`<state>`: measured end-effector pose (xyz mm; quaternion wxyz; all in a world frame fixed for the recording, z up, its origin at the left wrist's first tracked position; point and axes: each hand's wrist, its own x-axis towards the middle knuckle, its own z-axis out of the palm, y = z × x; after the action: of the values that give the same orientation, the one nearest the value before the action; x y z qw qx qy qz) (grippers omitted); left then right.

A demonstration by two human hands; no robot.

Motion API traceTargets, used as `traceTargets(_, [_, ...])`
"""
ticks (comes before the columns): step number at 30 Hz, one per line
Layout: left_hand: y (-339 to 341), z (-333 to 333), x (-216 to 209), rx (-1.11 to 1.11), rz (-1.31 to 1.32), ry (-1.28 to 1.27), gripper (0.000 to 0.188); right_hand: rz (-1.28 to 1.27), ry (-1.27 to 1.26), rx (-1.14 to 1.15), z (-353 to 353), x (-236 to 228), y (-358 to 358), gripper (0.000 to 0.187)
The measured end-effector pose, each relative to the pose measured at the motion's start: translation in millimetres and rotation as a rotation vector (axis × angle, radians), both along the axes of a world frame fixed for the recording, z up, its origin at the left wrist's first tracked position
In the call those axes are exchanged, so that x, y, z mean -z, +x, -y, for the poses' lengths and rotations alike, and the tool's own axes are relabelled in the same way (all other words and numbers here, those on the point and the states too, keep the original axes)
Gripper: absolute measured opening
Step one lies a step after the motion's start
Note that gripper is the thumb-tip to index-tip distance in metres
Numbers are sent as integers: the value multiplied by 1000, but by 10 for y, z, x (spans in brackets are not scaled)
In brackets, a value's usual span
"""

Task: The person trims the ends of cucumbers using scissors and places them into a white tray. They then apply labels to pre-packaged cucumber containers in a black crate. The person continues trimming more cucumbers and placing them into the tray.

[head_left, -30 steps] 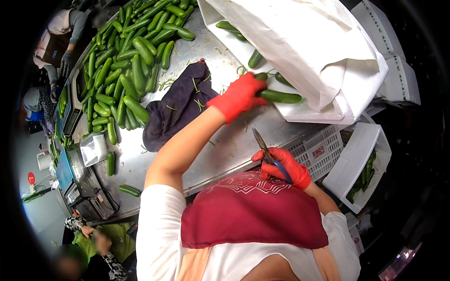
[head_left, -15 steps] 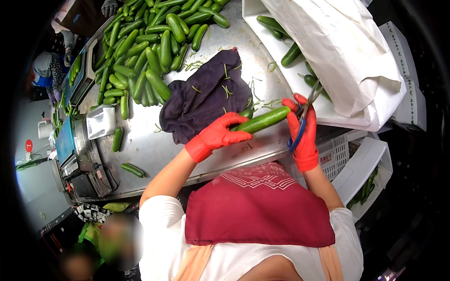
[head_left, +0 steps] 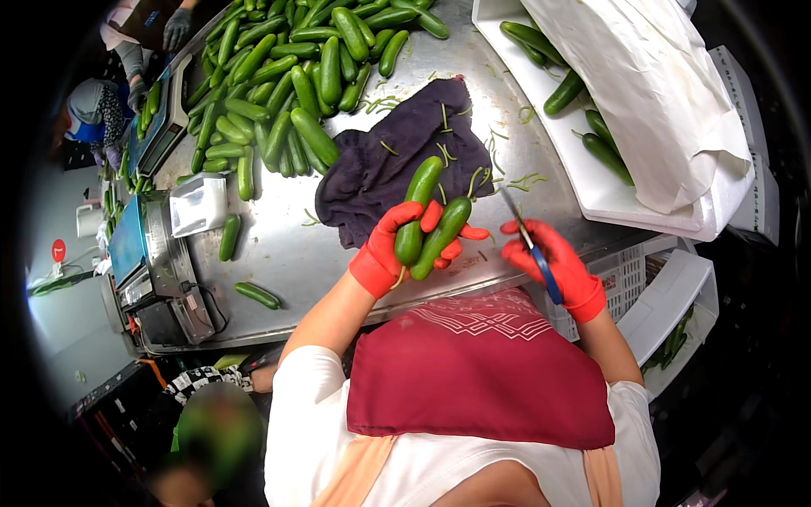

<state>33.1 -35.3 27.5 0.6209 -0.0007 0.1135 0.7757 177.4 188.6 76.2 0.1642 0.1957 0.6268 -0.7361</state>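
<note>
My left hand [head_left: 377, 256], in a red glove, cradles two green cucumbers, palm up. One cucumber [head_left: 424, 190] points away from me; the other cucumber [head_left: 444, 238] lies to its right, with a thin stem at its far end. In my right hand [head_left: 576, 283], also red-gloved, is a pair of scissors [head_left: 543, 266] with blue handles. Their blades point up and left, apart from the cucumbers. Beyond my left hand a crumpled dark purple cloth [head_left: 359, 173] lies on the metal table [head_left: 279, 228]. Cut stem pieces [head_left: 524, 182] are scattered on and around it.
A large heap of cucumbers [head_left: 279, 93] covers the far left. Two loose cucumbers and a clear plastic container [head_left: 198, 205] lie near the scales [head_left: 156, 245]. At right, a white foam box [head_left: 583, 198] holds cucumbers under white paper [head_left: 650, 110]. Other people are at the left.
My left hand has turned palm up, and both cucumbers now point away from me. My right hand has moved away to the right with the scissors. The view has shifted slightly.
</note>
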Motion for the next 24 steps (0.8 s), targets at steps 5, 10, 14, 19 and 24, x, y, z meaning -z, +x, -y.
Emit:
traceTargets(5, [-26,18,-40,140,7,-83,33,39,-169,-41,111,171,67,43])
traceTargets(10, [-62,-69,-110,78,130,-214,38,204,-165,56,81,108,19,33])
traceTargets(14, [-187,-195,-127,-53,21,-385,47,70,-182,-135,161,-39,21,35])
traceTargets(19, [-320,-212,-73,100,-172,-289,52,3,-291,-463,110,23,-81,38])
traceTargets(24, [-302,-314,-174,198,-285,-400,49,40,-251,-497,75,3,-217,35])
